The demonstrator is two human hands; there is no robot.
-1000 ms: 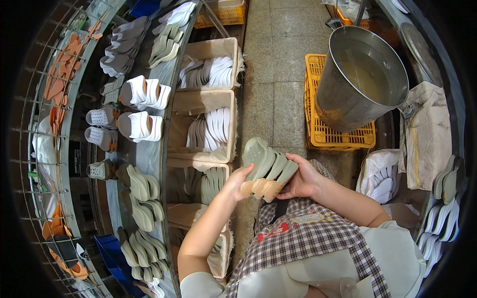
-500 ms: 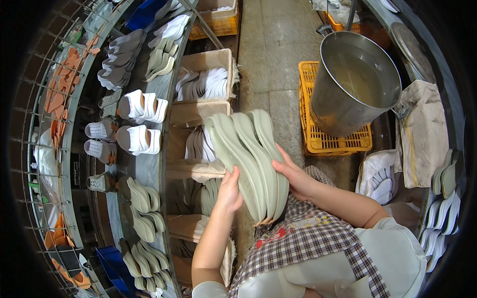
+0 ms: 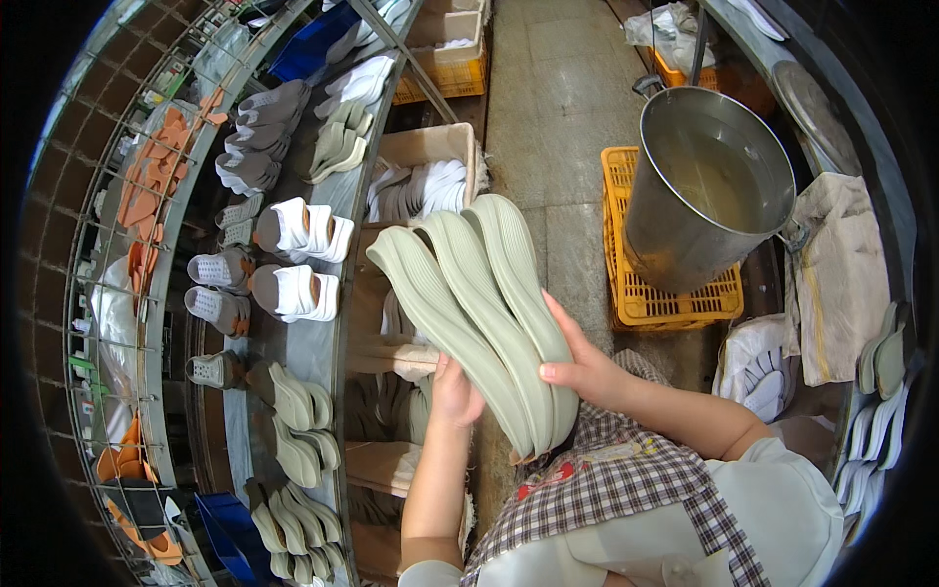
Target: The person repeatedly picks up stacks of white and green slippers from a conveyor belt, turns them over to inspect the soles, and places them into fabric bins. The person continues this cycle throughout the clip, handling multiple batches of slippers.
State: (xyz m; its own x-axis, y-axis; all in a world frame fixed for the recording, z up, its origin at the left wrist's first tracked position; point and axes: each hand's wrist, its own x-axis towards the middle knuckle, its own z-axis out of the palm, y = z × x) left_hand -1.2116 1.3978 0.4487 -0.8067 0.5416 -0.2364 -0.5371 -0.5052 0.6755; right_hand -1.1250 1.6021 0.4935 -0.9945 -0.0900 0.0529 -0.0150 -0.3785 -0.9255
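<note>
Three pale green shoe soles (image 3: 479, 313) lie side by side in a fanned stack, held in front of my checked apron. Around the left edge of the stack my left hand (image 3: 456, 391) is closed, its fingers mostly hidden beneath. My right hand (image 3: 582, 362) grips the right edge, thumb on top and fingers along the side. The far ends of the soles are spread apart, while their near ends come together above the apron (image 3: 626, 479). Below and left of the stack stand cloth-lined bins (image 3: 396, 465) with more soles inside.
A bench (image 3: 311, 347) on the left carries white shoe soles (image 3: 303, 292) and green soles (image 3: 298, 460) in piles. Beyond it runs a wire grid (image 3: 88, 391). A large metal pot of liquid (image 3: 675, 230) stands on a yellow crate (image 3: 618, 196) at right. More soles (image 3: 866, 430) are stacked far right.
The soles have fanned wider apart at their far ends, and the stack has tipped slightly left. Both hands keep hold of it. The whole view has shifted a little.
</note>
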